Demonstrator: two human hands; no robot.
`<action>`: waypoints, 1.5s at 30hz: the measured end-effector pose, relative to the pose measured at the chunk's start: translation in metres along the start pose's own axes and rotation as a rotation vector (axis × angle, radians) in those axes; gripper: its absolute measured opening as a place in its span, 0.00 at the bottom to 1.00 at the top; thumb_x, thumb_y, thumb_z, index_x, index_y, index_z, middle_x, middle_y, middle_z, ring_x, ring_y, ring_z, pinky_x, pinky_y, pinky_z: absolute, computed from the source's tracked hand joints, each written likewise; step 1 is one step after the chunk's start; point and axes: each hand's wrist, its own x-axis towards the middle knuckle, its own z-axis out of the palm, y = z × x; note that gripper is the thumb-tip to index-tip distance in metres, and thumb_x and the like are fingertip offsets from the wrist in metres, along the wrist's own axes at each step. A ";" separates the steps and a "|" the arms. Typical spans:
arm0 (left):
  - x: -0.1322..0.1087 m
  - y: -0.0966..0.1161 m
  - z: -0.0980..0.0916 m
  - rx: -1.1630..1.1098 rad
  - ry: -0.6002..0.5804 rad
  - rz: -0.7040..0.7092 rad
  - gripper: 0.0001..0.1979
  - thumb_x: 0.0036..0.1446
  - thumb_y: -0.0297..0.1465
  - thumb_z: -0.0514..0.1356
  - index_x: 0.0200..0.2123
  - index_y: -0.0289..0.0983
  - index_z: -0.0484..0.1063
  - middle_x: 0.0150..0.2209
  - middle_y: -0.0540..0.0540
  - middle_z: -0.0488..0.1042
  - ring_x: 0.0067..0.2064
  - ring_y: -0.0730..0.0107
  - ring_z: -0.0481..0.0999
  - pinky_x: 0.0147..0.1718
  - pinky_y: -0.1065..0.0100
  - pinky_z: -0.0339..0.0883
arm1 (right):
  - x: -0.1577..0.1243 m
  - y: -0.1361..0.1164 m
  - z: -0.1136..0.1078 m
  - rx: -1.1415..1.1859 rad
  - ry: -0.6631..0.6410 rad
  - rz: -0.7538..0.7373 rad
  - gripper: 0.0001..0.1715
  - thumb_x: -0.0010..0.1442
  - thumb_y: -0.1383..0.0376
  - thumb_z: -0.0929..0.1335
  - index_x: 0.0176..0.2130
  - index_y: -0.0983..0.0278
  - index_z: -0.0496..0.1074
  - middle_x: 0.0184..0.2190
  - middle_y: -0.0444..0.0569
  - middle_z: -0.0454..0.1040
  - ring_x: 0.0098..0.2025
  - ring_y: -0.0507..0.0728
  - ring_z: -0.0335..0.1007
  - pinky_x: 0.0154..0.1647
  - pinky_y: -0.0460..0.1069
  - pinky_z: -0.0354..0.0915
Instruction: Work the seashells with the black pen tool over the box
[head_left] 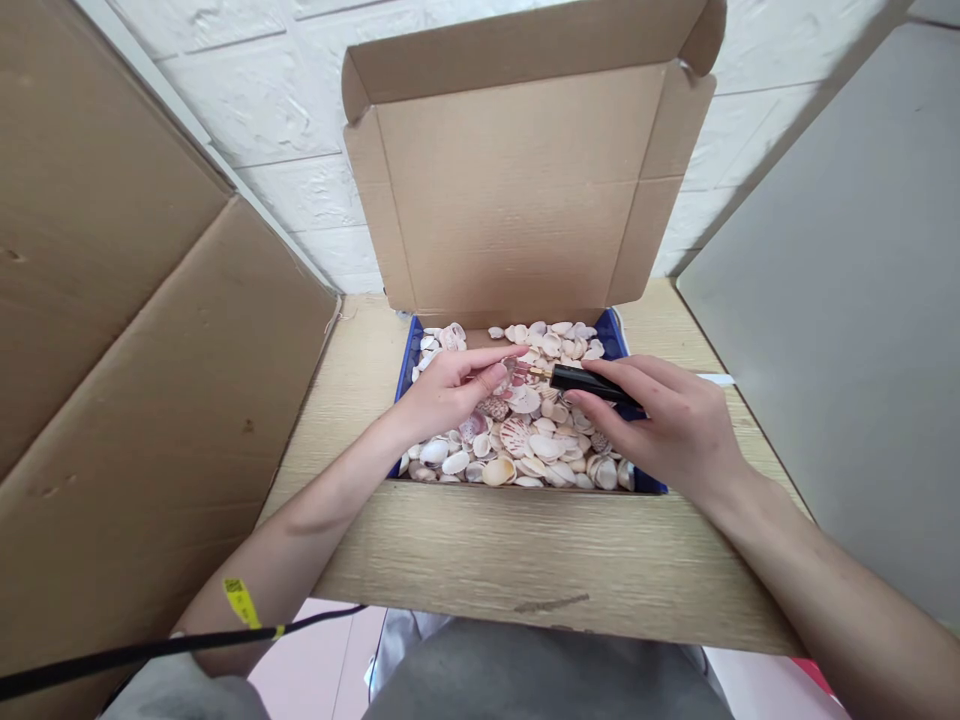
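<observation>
A cardboard box (517, 200) with a blue inner rim stands open on the wooden table (525, 550), filled with several small pale and pink seashells (525, 440). My left hand (450, 390) hovers over the shells and pinches a small shell (512, 368) between thumb and fingers. My right hand (667, 420) grips a black tool with a thin metal tip (581, 380), and the tip points at the pinched shell. Both hands are closed on what they hold.
Large brown cardboard panels (135, 350) lean on the left. A grey panel (840, 300) stands on the right. A white brick wall (285, 110) is behind the box. A black cable (150, 650) with a yellow tag crosses my left forearm near the table's front edge.
</observation>
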 end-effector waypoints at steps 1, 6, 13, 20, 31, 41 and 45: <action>0.000 0.000 0.000 0.006 -0.003 0.001 0.25 0.65 0.41 0.56 0.59 0.32 0.72 0.52 0.39 0.79 0.49 0.62 0.80 0.46 0.65 0.72 | 0.000 0.000 0.000 0.001 -0.001 0.002 0.11 0.62 0.61 0.72 0.43 0.64 0.73 0.33 0.51 0.80 0.31 0.59 0.78 0.28 0.52 0.73; 0.001 -0.001 -0.001 0.027 -0.011 0.030 0.23 0.66 0.39 0.55 0.58 0.33 0.73 0.54 0.40 0.78 0.51 0.60 0.79 0.49 0.63 0.71 | 0.000 0.000 0.000 0.007 -0.014 0.017 0.11 0.63 0.60 0.71 0.43 0.63 0.73 0.34 0.50 0.80 0.32 0.58 0.78 0.29 0.52 0.73; 0.001 0.000 0.000 0.013 -0.020 0.052 0.22 0.65 0.36 0.56 0.57 0.32 0.74 0.55 0.39 0.77 0.56 0.60 0.77 0.55 0.63 0.69 | -0.001 0.002 0.000 0.014 -0.079 0.030 0.12 0.64 0.59 0.70 0.43 0.64 0.74 0.34 0.51 0.81 0.31 0.58 0.78 0.28 0.51 0.70; 0.000 0.002 0.001 -0.016 -0.024 0.037 0.23 0.65 0.39 0.57 0.57 0.32 0.74 0.51 0.38 0.80 0.48 0.61 0.81 0.46 0.66 0.74 | -0.003 0.002 0.000 0.021 -0.129 0.041 0.11 0.66 0.57 0.68 0.43 0.62 0.75 0.35 0.49 0.80 0.33 0.57 0.77 0.29 0.51 0.69; -0.003 0.003 0.004 -0.270 -0.051 -0.110 0.25 0.57 0.40 0.67 0.55 0.34 0.75 0.50 0.38 0.80 0.49 0.58 0.82 0.46 0.63 0.78 | 0.004 0.005 -0.005 -0.023 0.056 -0.127 0.20 0.60 0.67 0.73 0.51 0.60 0.71 0.38 0.51 0.80 0.36 0.60 0.74 0.37 0.55 0.70; -0.004 0.005 0.004 -0.292 -0.056 -0.080 0.21 0.55 0.38 0.68 0.49 0.33 0.79 0.48 0.37 0.81 0.49 0.55 0.82 0.47 0.60 0.78 | -0.002 0.008 0.000 0.034 -0.084 0.001 0.14 0.64 0.61 0.69 0.50 0.59 0.72 0.37 0.50 0.80 0.36 0.60 0.75 0.35 0.54 0.70; -0.003 0.004 0.004 -0.284 -0.010 -0.044 0.23 0.54 0.40 0.68 0.49 0.32 0.79 0.48 0.37 0.81 0.50 0.55 0.81 0.50 0.60 0.77 | -0.004 0.008 0.000 0.010 -0.120 0.001 0.12 0.66 0.59 0.68 0.47 0.62 0.73 0.34 0.49 0.80 0.32 0.58 0.76 0.29 0.51 0.68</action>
